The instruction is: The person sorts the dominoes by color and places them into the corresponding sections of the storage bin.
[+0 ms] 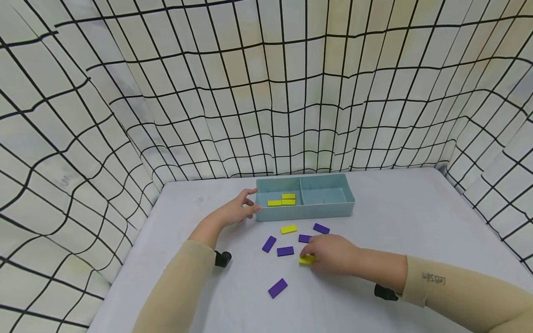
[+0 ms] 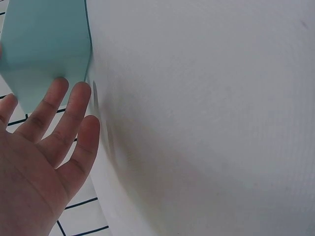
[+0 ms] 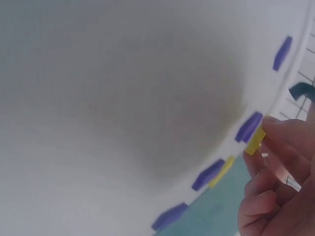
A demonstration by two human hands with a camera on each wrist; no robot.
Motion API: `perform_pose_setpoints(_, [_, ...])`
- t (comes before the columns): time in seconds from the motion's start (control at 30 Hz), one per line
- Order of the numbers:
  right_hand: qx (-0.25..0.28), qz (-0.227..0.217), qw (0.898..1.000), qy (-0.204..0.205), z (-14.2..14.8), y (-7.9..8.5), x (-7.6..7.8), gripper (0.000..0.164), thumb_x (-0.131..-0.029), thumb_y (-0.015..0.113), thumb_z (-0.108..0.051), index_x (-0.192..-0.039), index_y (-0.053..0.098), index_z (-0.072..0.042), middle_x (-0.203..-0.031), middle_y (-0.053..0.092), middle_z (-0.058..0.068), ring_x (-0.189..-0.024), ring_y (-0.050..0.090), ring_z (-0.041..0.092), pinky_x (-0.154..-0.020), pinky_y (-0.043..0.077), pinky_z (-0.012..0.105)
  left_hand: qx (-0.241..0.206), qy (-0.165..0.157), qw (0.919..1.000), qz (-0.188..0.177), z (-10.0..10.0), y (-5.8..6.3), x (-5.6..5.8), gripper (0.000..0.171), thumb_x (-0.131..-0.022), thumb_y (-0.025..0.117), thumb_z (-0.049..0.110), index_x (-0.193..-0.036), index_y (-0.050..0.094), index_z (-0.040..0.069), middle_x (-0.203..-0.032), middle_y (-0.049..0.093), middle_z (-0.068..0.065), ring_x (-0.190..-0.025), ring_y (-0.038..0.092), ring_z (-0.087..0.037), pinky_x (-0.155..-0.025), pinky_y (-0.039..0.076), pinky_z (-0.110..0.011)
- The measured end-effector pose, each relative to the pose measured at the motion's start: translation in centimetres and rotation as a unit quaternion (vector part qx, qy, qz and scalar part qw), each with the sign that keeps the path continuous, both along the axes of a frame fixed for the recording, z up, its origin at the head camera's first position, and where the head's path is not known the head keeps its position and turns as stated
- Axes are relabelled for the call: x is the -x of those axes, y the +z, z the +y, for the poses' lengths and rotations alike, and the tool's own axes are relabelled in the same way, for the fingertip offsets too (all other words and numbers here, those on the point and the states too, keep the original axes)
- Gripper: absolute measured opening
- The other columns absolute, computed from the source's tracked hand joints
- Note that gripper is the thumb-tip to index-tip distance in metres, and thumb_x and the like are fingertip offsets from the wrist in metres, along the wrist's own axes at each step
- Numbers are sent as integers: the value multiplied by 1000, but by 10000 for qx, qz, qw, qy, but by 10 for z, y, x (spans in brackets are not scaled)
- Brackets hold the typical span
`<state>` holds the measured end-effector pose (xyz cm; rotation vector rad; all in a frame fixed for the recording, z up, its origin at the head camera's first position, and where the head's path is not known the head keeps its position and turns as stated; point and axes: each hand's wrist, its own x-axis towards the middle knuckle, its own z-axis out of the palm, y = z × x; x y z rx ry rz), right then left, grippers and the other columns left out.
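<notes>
Between the thumb and fingers of my right hand (image 1: pixel 338 255) is a small flat yellow block (image 1: pixel 306 261), low over the table in the head view. The right wrist view shows this yellow block (image 3: pixel 255 141) pinched at the fingertips. My left hand (image 1: pixel 234 211) is at the left end of a pale blue two-compartment box (image 1: pixel 306 212), thumb near its front corner and index finger by its back one. In the left wrist view its fingers (image 2: pixel 74 110) are spread and fairly straight against the box end. Three yellow blocks (image 1: pixel 288 202) lie in the left compartment.
Several purple blocks (image 1: pixel 285 251) lie scattered on the white table in front of the box, one purple block (image 1: pixel 277 287) nearer the front. A loose yellow block (image 1: pixel 288 229) lies just before the box. Behind the table hangs a black-gridded white curtain (image 1: pixel 291 115).
</notes>
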<state>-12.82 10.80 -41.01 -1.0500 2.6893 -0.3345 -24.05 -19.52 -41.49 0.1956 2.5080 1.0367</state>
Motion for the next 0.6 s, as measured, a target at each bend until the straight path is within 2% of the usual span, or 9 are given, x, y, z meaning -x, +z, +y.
perform_pose_setpoints(0.37, [327,166,9993,97,8,26,24,27,-87,77,-18,-114,76,-20,-97,67,-9,-94,65,16,-80,53,29,-63,-33,10000,54,-1,-2,1,73,-97,61,45,-156,20,34,-137,51,-9,-107,62,-21,-97,47,-46])
perform_pose_setpoints(0.6, [355,98,9992,-120,9,38,49,29,-90,74,-20,-118,74,-23,-100,65,-11,-93,62,15,-80,51,28,-92,-59,9999,61,-2,-3,1,73,-97,60,44,-156,19,34,-136,51,-9,-106,62,-21,-97,47,-46])
